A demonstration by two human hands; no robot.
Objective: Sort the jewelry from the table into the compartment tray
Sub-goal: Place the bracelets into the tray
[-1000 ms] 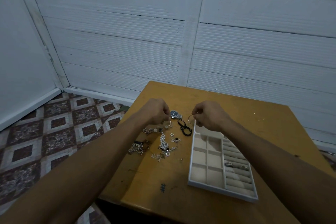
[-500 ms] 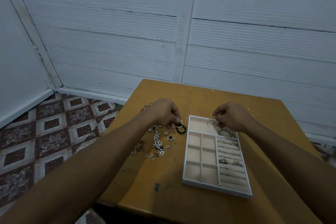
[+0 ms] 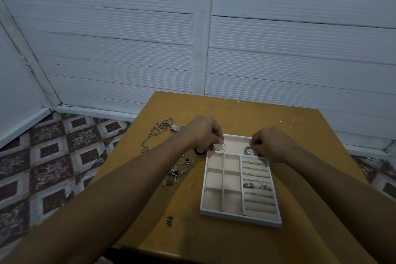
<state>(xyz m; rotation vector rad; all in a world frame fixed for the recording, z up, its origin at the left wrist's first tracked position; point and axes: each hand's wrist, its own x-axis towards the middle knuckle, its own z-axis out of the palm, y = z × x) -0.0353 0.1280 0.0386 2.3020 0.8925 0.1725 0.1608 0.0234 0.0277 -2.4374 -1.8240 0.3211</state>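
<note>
Now over the compartment tray's far wide section: left hand pinches a thin silver bangle, right hand grips a bangle bundle, likely grouping them there. Loose jewelry sits on the counter left of the tray.

Inked "#" mark, on table

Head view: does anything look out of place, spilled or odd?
Nothing damaged. The chain sprawls at the table's left edge, seemingly close to slipping off, and a hash mark is inked on the wood near the tray.
</note>
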